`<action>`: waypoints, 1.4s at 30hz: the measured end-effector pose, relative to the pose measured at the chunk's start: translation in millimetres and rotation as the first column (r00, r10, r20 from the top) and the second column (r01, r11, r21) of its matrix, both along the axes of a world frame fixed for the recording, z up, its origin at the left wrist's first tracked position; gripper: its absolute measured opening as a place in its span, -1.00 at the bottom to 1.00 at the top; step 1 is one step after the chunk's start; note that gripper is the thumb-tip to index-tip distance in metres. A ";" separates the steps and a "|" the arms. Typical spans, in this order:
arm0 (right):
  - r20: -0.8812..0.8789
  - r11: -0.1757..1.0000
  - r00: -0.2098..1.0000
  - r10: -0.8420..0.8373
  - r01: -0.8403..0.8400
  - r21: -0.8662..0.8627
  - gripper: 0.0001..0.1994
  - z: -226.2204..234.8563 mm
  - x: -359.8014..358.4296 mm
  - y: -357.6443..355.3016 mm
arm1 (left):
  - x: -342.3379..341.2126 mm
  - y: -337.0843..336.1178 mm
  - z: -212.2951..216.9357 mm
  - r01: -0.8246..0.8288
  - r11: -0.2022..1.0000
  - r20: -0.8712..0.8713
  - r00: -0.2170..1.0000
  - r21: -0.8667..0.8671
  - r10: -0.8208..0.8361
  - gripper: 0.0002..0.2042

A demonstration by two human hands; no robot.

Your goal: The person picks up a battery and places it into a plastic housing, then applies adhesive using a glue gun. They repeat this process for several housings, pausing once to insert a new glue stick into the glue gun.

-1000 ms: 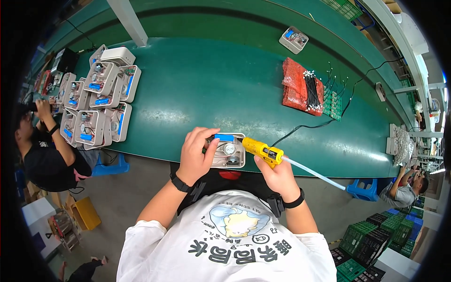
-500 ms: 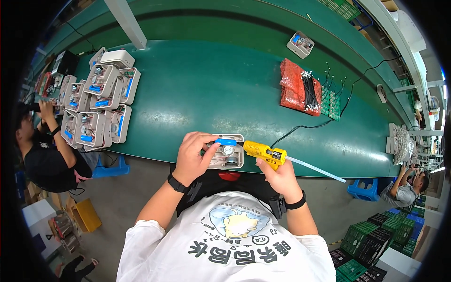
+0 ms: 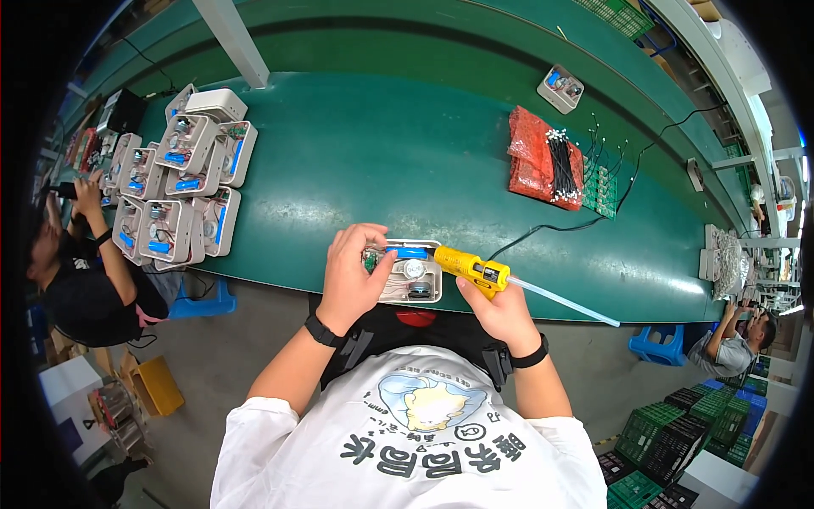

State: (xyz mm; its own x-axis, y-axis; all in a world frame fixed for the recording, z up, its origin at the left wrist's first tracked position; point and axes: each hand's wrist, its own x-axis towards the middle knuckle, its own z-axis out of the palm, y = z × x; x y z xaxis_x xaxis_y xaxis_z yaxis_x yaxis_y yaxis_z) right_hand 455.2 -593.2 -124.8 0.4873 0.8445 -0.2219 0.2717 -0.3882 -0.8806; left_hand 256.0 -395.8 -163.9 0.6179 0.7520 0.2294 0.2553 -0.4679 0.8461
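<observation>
A white plastic housing (image 3: pixel 435 288) lies open at the table's front edge, with a round silver part (image 3: pixel 414 269) and wiring inside. A blue cylindrical battery (image 3: pixel 409 253) rests along its far side. My left hand (image 3: pixel 352 276) is at the housing's left end, fingers apart, its thumb at the battery's left end; whether it presses there I cannot tell. In my right hand (image 3: pixel 500 316) is a yellow hot glue gun (image 3: pixel 465 265), its dark nozzle at the battery's right end. A translucent glue stick (image 3: pixel 564 302) sticks out of its back.
Similar housings (image 3: pixel 174 182) are stacked at the left; another (image 3: pixel 560 89) stands far right. A red bag (image 3: pixel 532 165) bears black wires (image 3: pixel 560 170) beside green circuit boards (image 3: pixel 602 187). A black cord (image 3: pixel 547 227) crosses the table. Co-workers sit at left (image 3: pixel 102 263) and right (image 3: pixel 729 343).
My left fingers have lifted off the battery and spread, and the battery now sits lower in the housing. The glue gun has shifted slightly left, its nozzle still at the battery's right end.
</observation>
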 end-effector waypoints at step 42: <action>0.097 0.980 0.976 0.193 -0.197 0.038 -0.74 11.7 -36.4 30.1 | -11.3 4.5 0.4 0.211 0.977 -0.110 0.971 -0.024 -0.212 -0.45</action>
